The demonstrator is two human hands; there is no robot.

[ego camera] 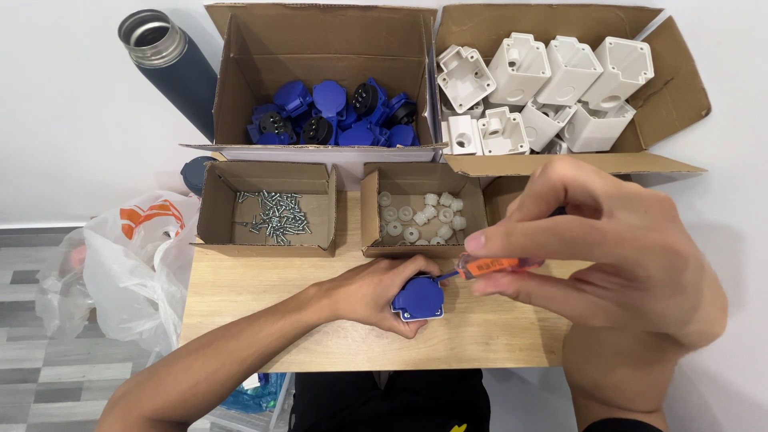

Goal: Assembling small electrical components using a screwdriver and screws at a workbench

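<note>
We see a blue socket cover with a white edge, and a screwdriver with a clear orange handle, over our pale wood-grain desk. Brown cardboard boxes hold blue parts, white housings, silvery screws and whitish plugs. The bottle is dark navy with a steel rim; the plastic bag is white with orange print, above grey striped flooring.

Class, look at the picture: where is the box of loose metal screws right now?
In the head view, the small cardboard box of screws sits left of centre on the wooden table, beside the box of white plastic plugs and below the carton of blue sockets.
</note>
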